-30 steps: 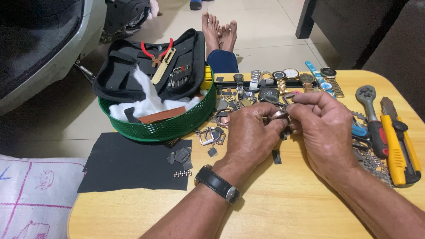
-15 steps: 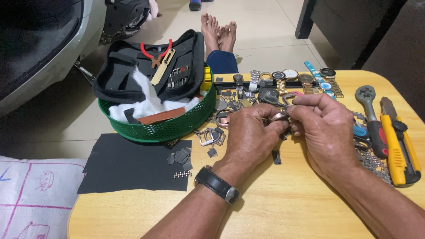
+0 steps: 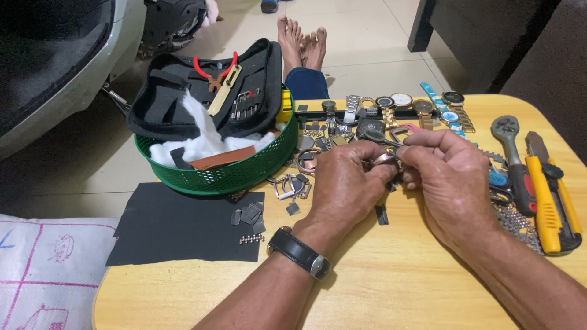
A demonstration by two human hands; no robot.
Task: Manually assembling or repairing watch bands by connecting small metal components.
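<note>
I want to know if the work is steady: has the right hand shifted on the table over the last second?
No. The right hand sits just left of the ratchet wrench, as before.

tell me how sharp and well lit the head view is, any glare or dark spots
Head view: sharp and evenly lit over both hands and the wooden table; soft shadows under the wrists; no strong glare; the upper corners fall dark, and the small metal piece between the fingertips is hard to make out.
</note>
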